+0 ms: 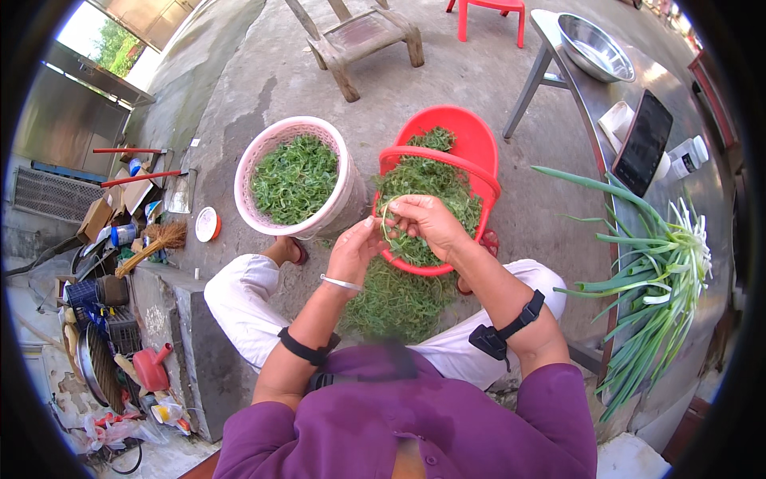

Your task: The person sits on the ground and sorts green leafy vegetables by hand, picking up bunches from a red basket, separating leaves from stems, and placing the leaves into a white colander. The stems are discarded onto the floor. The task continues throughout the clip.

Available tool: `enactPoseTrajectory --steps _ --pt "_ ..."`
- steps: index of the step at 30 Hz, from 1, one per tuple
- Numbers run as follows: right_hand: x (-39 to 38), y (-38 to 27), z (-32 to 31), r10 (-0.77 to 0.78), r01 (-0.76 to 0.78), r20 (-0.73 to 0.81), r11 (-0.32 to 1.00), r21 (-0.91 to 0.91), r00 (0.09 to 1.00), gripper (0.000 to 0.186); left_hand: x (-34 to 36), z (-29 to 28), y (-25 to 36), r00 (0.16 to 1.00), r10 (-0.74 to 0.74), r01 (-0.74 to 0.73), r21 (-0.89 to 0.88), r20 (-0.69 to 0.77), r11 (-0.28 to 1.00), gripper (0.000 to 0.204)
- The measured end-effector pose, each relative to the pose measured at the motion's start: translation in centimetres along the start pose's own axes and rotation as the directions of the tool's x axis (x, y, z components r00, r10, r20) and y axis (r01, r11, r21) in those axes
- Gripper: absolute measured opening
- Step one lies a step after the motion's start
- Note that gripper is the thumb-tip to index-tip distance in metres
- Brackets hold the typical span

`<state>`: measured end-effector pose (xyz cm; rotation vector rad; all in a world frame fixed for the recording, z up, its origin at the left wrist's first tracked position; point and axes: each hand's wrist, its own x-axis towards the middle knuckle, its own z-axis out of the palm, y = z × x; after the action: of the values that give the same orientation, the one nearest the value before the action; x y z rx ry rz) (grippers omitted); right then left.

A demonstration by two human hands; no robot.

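Observation:
Both hands meet in front of my body, just over the near part of a red plastic basket [472, 132] with a raised handle. My left hand [355, 251] and my right hand [428, 223] pinch a thin pale-green stem [386, 222] between their fingertips. Loose leafy greens [427, 180] fill much of the red basket. To its left stands a pink-white slatted basket [345, 180] heaped with similar leafy greens [295, 180]. A pile of thin, feathery-looking greens [399, 302] lies on the ground between my legs.
A metal table [586, 120] at the right holds a steel bowl [594, 48], a tablet [643, 144], a white bottle [686, 157] and spring onions [662, 279]. Ahead are a wooden chair [359, 36] and a red stool [491, 6]. A straw broom [155, 243] and clutter lie left.

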<state>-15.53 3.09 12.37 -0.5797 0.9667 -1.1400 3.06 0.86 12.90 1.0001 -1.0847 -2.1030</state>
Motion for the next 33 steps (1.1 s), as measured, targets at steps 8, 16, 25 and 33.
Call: enactPoseTrajectory --steps 8,16,25,33 --pt "0.0 0.5 1.0 -0.137 0.131 -0.038 0.983 -0.129 0.990 0.012 -0.5 0.6 -0.5 0.964 0.170 -0.138 0.163 -0.205 0.977 0.013" --pt "0.3 1.7 1.0 -0.250 0.248 0.039 0.904 -0.348 0.967 0.013 0.0 -0.8 -1.7 0.950 0.304 -0.258 0.384 -0.064 0.887 0.015" --pt "-0.3 2.0 1.1 -0.469 0.370 -0.009 0.709 -0.600 0.883 0.020 -0.2 -0.2 -1.8 0.900 0.435 -0.302 0.668 -0.036 0.680 0.015" --pt "-0.5 2.3 1.7 -0.329 0.292 -0.018 0.862 -0.415 0.944 0.015 0.2 -1.3 -1.9 0.960 0.263 -0.208 0.392 -0.093 0.896 0.019"
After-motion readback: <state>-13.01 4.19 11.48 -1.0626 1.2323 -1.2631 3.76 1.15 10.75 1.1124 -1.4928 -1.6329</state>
